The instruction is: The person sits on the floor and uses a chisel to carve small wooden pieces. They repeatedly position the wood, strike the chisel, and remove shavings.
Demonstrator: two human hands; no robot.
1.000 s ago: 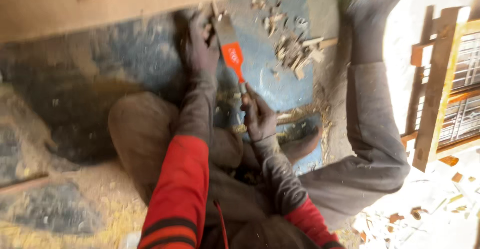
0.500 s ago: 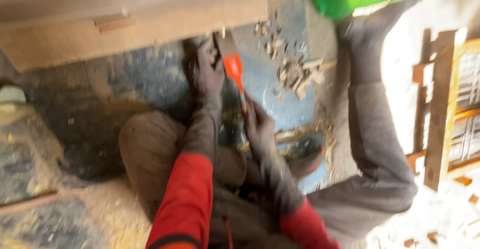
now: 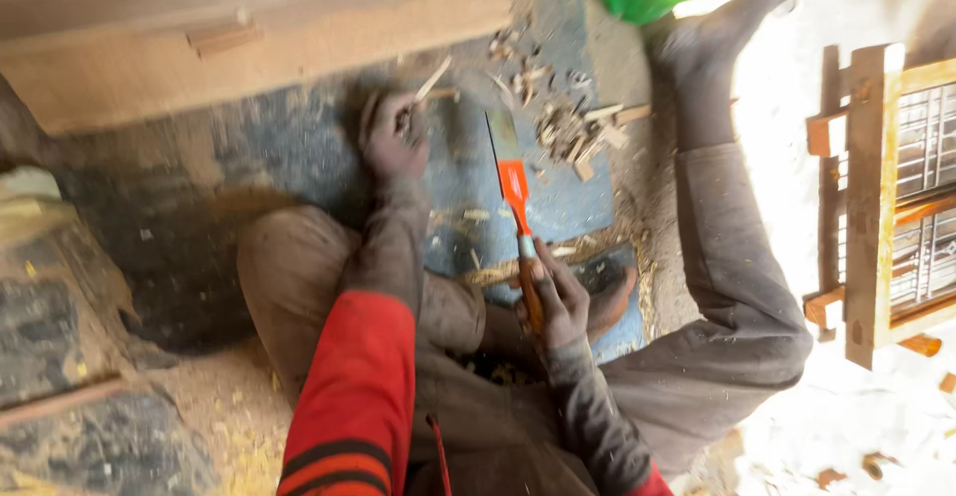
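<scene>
Right hand (image 3: 554, 302) grips chisel (image 3: 513, 189); left hand (image 3: 394, 137) pinches wood sliver (image 3: 432, 80).

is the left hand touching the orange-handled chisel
Apart. In the head view the left hand holds a small wood sliver, with bare blue floor between it and the orange-handled chisel.

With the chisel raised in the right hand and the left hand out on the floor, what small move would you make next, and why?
Probably bring the chisel down toward the left hand. The right hand grips its handle with the blade pointing away and off the floor, while the left hand pinches a small wood strip beside the plank, apart from the blade.
</scene>
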